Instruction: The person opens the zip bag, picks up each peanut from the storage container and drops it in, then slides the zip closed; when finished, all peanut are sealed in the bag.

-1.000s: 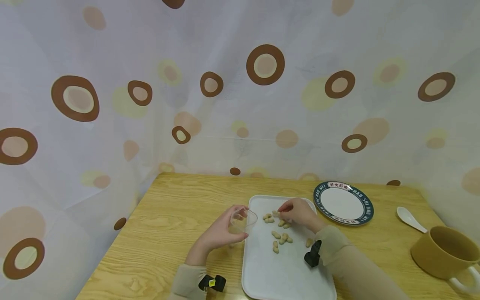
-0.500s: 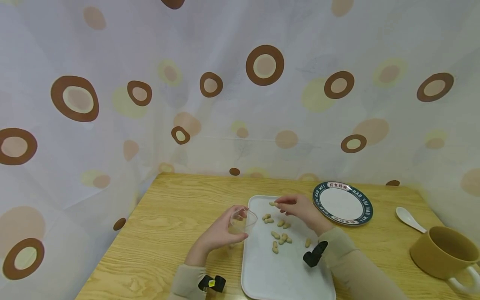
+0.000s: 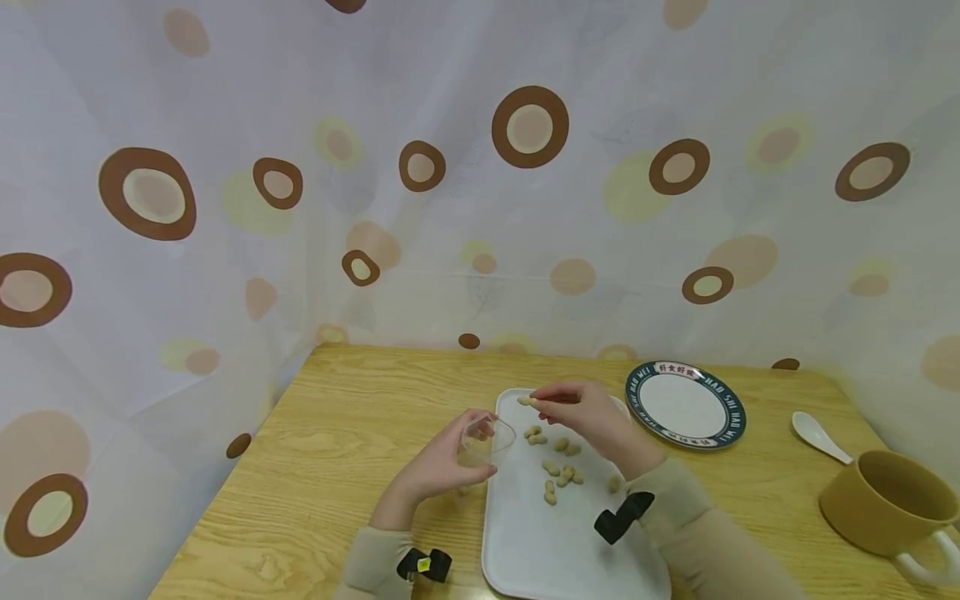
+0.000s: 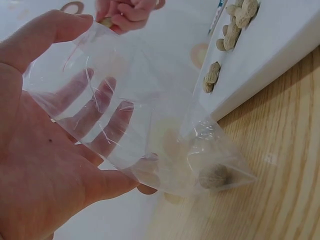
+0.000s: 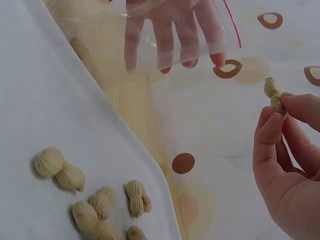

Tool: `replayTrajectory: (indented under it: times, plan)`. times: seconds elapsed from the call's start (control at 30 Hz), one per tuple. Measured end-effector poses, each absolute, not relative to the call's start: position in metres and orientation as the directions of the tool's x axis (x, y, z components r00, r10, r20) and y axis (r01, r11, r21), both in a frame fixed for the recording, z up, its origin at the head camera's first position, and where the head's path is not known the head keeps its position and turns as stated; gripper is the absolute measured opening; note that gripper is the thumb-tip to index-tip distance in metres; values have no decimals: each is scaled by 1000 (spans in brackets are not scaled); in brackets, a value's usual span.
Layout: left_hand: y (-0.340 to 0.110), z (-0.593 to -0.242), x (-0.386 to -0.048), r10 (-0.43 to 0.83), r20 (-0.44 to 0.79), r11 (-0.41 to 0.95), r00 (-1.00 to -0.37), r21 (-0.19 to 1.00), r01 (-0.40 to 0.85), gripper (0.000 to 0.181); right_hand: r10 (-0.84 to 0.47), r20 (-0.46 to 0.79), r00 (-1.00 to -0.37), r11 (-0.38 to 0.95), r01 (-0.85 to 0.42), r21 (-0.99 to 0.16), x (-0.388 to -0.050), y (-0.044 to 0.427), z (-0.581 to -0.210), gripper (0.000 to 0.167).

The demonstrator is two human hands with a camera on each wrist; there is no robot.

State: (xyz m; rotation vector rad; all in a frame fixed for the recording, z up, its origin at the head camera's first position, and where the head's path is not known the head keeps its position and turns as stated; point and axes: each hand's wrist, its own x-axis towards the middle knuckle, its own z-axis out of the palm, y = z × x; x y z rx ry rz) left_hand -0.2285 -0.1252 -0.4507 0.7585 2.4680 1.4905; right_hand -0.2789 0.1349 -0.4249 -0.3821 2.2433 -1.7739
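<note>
My left hand (image 3: 442,462) holds a clear plastic zip bag (image 4: 145,100) at the tray's left edge, keeping its mouth spread between thumb and fingers. A peanut (image 4: 214,176) lies in the bag's bottom corner in the left wrist view. Between the thumb and fingertips of my right hand (image 3: 596,421), an unshelled peanut (image 5: 274,94) is pinched, above the far end of the white tray (image 3: 555,550). Several more peanuts (image 5: 60,169) lie scattered on the tray, below and in front of the right hand.
Behind the tray to the right is a white plate (image 3: 682,408) with a dark patterned rim. Farther right are a white spoon (image 3: 821,437) and a brown mug (image 3: 862,512). A patterned curtain (image 3: 480,208) hangs behind the wooden table (image 3: 360,400).
My right hand has lifted the peanut from among those on the tray and carried it left toward the bag. The left hand and bag stay nearly still.
</note>
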Motion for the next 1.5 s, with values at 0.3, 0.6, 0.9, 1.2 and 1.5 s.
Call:
replayTrajectory:
  times: [0.3, 0.6, 0.9, 1.2, 1.5]
  plan:
    - [-125, -448, -228, 505, 112, 371, -856, 867, 332, 64, -462, -9, -887, 214, -102, -971, -262, 117, -409, 31]
    - [-124, -449, -227, 492, 95, 390, -866, 864, 317, 66, -519, 0, -855, 212, -129, -969, -255, 106, -405, 27]
    - [-123, -451, -229, 492, 87, 406, -866, 857, 316, 64, -529, 6, -849, 208, -136, -969, -253, 103, -404, 29]
    - [-123, -453, -229, 496, 97, 398, -863, 858, 325, 63, -463, -27, -886, 278, -116, -954, -256, 113, -403, 33]
    - [-124, -452, -229, 480, 92, 398, -872, 863, 310, 62, -398, -46, -916, 322, -93, -942, -276, 132, -418, 31]
